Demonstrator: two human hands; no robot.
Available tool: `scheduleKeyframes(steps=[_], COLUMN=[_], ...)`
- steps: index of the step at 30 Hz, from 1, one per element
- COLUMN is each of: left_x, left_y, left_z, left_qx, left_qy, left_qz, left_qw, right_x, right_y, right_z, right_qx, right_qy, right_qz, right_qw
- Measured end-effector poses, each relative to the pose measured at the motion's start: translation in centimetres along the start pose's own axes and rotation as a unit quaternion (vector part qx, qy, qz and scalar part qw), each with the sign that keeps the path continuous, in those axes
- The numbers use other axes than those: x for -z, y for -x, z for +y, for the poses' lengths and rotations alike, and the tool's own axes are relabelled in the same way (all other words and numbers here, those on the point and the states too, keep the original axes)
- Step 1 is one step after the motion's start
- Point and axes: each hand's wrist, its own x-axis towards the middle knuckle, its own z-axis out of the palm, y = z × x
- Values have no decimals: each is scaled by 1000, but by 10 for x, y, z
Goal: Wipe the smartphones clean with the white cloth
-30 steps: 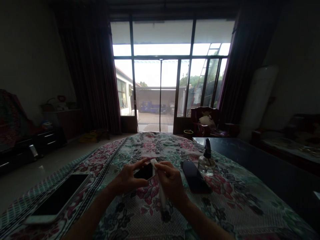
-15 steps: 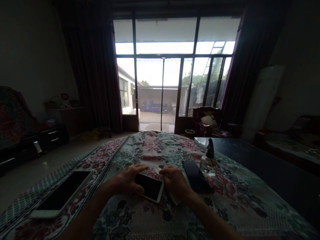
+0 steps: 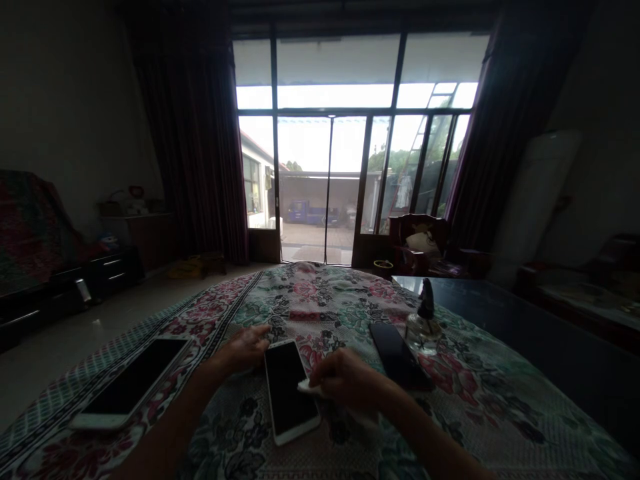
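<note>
White-framed black smartphone (image 3: 291, 392) swung lengthwise since last frame; left hand (image 3: 244, 349) open beside it, right hand (image 3: 345, 381) curled over white cloth (image 3: 308, 387) at its edge.

**Both hands low, palms down, well apart**

The left hand (image 3: 243, 349) lay flat and relaxed, fingers together, with the left forearm (image 3: 170, 413) slanting in from below. The right hand (image 3: 345, 381) arched knuckles-up, fingers curled downward, the right forearm (image 3: 430, 427) angling in opposite.
</note>
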Motion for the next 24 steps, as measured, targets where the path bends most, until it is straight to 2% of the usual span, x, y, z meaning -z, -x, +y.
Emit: scheduleKeyframes(steps=[2,4,9,14,16,19,22,24], left_x=[-2,-4,-10,-18,-20,-22,-21,-20], left_y=[-1,0,2,-1,-3,-5,-4,-3], left_z=[2,6,12,12,11,7,5,6], left_qx=[-31,-39,16,28,31,29,20,10], left_qy=[18,30,38,65,73,78,75,73], left_qz=[-4,-17,-35,-38,-36,-28,-24,-24], left_qw=[999,999,999,997,996,996,997,997], right_x=[0,-2,-9,-10,-14,-23,-26,-22], right_y=[0,-1,-8,-13,-14,-17,-25,-31], right_z=[-2,-3,-4,-6,-6,-8,-7,-2], right_qx=[2,-6,-12,76,110,131,132,106], right_qy=[-18,-8,12,36,64,129,191,215], right_qz=[-7,46,167,267,255,181,122,121], right_qw=[1000,999,986,960,958,966,965,963])
